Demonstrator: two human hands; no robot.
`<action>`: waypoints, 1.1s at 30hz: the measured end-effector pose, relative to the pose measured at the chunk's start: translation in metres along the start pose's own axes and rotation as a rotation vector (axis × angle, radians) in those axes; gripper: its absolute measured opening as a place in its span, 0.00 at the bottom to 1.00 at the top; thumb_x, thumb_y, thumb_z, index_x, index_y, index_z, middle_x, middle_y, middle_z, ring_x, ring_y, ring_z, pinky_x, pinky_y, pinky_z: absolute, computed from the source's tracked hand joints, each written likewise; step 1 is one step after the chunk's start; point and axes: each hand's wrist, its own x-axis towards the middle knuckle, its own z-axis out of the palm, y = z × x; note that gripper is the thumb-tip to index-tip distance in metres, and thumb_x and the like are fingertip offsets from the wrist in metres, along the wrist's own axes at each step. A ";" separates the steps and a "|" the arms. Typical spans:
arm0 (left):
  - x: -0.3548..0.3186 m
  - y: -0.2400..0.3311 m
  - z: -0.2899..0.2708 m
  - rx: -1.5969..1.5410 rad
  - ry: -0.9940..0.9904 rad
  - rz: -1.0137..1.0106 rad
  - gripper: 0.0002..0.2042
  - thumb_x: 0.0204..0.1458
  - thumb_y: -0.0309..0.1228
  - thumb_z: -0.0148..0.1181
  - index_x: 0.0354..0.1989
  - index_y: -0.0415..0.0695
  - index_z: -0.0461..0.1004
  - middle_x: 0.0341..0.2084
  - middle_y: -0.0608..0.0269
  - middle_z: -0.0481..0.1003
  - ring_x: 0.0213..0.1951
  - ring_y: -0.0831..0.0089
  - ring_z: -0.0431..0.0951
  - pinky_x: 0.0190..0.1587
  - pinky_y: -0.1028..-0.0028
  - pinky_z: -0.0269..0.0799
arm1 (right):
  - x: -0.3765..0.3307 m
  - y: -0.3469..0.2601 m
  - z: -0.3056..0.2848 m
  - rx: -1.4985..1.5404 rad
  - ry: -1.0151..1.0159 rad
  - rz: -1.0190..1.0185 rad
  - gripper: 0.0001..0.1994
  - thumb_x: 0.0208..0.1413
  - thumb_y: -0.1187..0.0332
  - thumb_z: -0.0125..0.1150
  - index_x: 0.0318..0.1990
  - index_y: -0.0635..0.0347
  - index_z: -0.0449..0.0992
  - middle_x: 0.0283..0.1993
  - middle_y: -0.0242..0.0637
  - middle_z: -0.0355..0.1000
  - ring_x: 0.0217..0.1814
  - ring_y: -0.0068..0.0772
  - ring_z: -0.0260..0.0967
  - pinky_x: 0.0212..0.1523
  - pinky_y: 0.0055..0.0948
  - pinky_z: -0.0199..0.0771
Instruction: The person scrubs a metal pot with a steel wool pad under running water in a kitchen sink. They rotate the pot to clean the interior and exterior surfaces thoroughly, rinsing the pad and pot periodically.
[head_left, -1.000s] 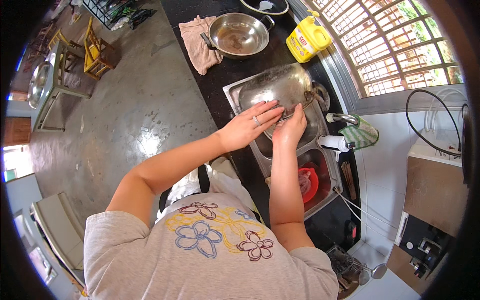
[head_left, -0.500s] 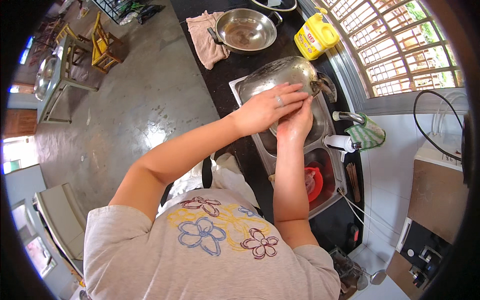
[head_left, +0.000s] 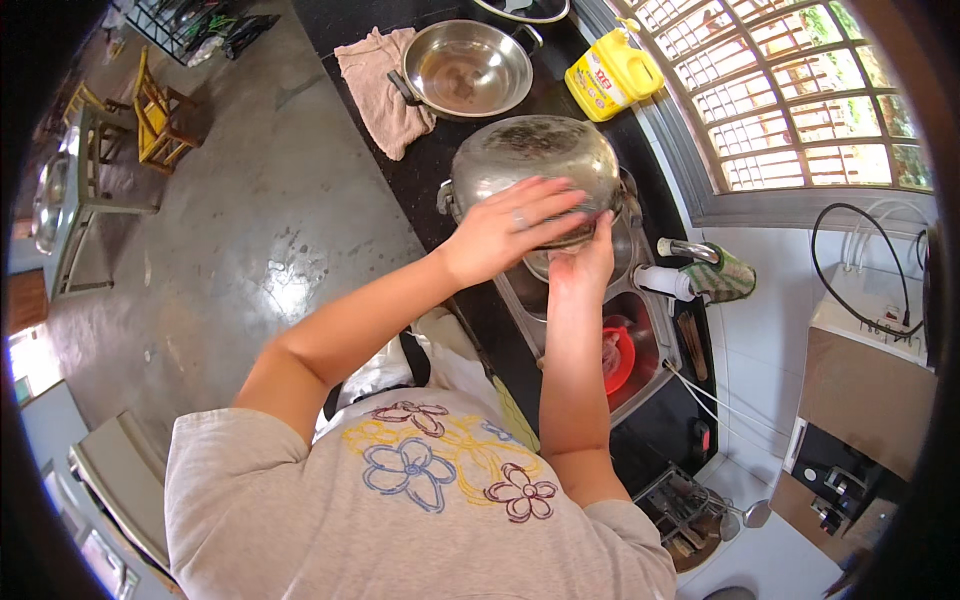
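A large stainless-steel pot [head_left: 545, 160] is tipped over the sink [head_left: 518, 305], its scorched, darkened base turned away and upward. My left hand [head_left: 515, 225] lies across the pot's side with its fingers stretched out, slightly smeared by motion. At the near rim my right hand [head_left: 585, 265] grips the pot, thumb up and the other fingers mostly hidden beneath. Loop handles stick out at both sides of the pot. In the nearer basin sits a red plastic bowl [head_left: 622, 368] with something pale in it.
Beyond the pot, a steel two-handled pan [head_left: 468, 68] stands beside a pinkish-brown towel [head_left: 385, 110]. A yellow jug [head_left: 612, 78] is by the barred window. Right of the sink is the faucet [head_left: 690, 250] with a green striped cloth [head_left: 735, 277] over it.
The pot has been raised and turned, so more of its darkened base shows. Both hands have moved slightly toward me, and the left fingers have slid over its side.
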 end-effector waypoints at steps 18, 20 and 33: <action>0.048 -0.075 -0.012 -0.269 -0.044 -0.433 0.19 0.58 0.26 0.57 0.59 0.41 0.72 0.61 0.51 0.70 0.62 0.53 0.70 0.63 0.63 0.67 | -0.002 0.012 0.014 -0.120 0.038 -0.101 0.36 0.67 0.39 0.42 0.70 0.59 0.57 0.73 0.41 0.54 0.74 0.44 0.54 0.70 0.51 0.58; 0.029 -0.042 0.002 -0.362 -0.009 -0.339 0.21 0.56 0.23 0.59 0.60 0.42 0.72 0.62 0.52 0.69 0.65 0.54 0.67 0.65 0.62 0.65 | -0.001 0.007 0.013 -0.118 0.074 -0.167 0.33 0.67 0.44 0.48 0.67 0.63 0.62 0.68 0.42 0.63 0.67 0.42 0.63 0.64 0.45 0.67; 0.026 0.011 0.017 -0.231 0.108 -0.124 0.29 0.46 0.17 0.63 0.61 0.42 0.70 0.66 0.50 0.64 0.68 0.47 0.62 0.67 0.58 0.63 | -0.017 0.003 0.017 -0.805 0.005 -0.844 0.30 0.73 0.48 0.35 0.49 0.73 0.73 0.43 0.50 0.75 0.45 0.40 0.71 0.50 0.37 0.68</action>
